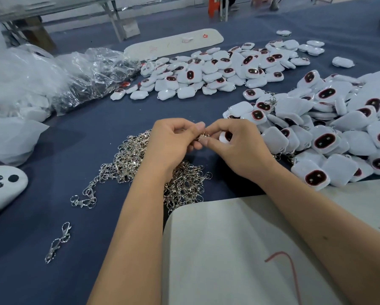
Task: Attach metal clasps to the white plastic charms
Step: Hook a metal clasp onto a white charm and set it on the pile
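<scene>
above the clasp pile [162, 172] at the table's [85, 133] near edge, my left hand [173, 139] pinches a metal clasp [203, 136]; my right hand [237, 146] grips a white charm [225, 136] touching it.

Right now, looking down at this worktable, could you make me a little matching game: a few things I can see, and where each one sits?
Things:
1. pile of metal clasps
2. clear plastic bag
3. charm being worked on
4. two loose clasps

Places:
A. far left, crumpled on the blue cloth
B. under the left hand
C. near left, apart from the pile
D. in the right hand

Pairs: 1-B, 2-A, 3-D, 4-C
</scene>
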Available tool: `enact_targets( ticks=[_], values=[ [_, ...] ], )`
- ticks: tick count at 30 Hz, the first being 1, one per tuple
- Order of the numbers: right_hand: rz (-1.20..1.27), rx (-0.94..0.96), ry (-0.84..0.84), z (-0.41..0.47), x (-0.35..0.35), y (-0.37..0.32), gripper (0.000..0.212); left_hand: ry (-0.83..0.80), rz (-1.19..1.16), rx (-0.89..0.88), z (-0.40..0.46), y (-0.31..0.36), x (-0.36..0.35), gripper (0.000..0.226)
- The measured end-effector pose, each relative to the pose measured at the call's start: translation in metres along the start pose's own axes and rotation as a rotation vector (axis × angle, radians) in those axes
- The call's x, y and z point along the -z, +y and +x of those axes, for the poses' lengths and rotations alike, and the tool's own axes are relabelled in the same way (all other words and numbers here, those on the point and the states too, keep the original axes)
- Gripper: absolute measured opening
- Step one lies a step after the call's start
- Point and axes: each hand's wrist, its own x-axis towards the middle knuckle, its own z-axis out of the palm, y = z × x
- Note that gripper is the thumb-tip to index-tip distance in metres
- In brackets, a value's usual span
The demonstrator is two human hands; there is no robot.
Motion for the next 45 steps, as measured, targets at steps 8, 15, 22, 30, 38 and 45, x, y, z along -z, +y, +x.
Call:
enact_targets(
  ticks=[8,15,22,30,38,45],
  values=[
    [0.157,-0.058,0.066,0.005,0.001,0.005,0.019,0.002,0.047,0.005,-0.001,0.001,0.007,0.012],
    [0.293,-0.064,0.167,0.006,0.002,0.007,0.010,-0.010,0.230,-0.123,-0.001,0.003,0.002,0.010],
    [0.245,-0.028,0.118,0.005,0.001,0.006,0.013,0.013,0.230,-0.179,-0.001,0.002,-0.003,0.011],
    [0.249,-0.004,0.099,0.005,0.001,0.007,0.013,-0.007,0.127,-0.105,-0.002,0.002,-0.004,0.014],
    [0.247,0.006,0.049,0.006,0.002,0.010,0.015,-0.065,0.040,-0.049,-0.002,0.002,0.002,0.020],
    [0.254,-0.017,0.077,0.006,0.001,0.009,0.013,-0.051,0.009,-0.029,-0.003,0.003,-0.002,0.017]
  ],
)
